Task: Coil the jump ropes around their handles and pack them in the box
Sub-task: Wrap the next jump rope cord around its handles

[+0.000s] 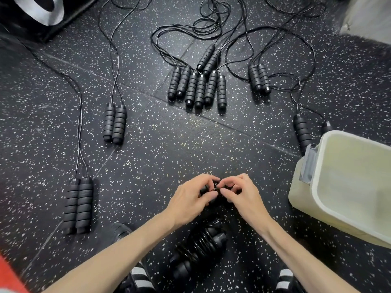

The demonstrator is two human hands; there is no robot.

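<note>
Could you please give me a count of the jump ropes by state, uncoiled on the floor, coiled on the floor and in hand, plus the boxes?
Uncoiled jump ropes on the floor: 8, counted by handle pairs
Coiled jump rope lying on the floor: 1
Jump rope held in both hands: 1
Box: 1
Total: 11

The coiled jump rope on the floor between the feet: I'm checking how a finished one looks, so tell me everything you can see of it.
The coiled jump rope lies on the speckled black floor, below the person's forearms and between the two striped shoes. Its two black ribbed handles lie side by side, slanting from lower left to upper right. Glossy black cord is wound around their middle in many close loops, leaving the handle ends bare. Neither hand touches it, and it is outside the box.
</note>
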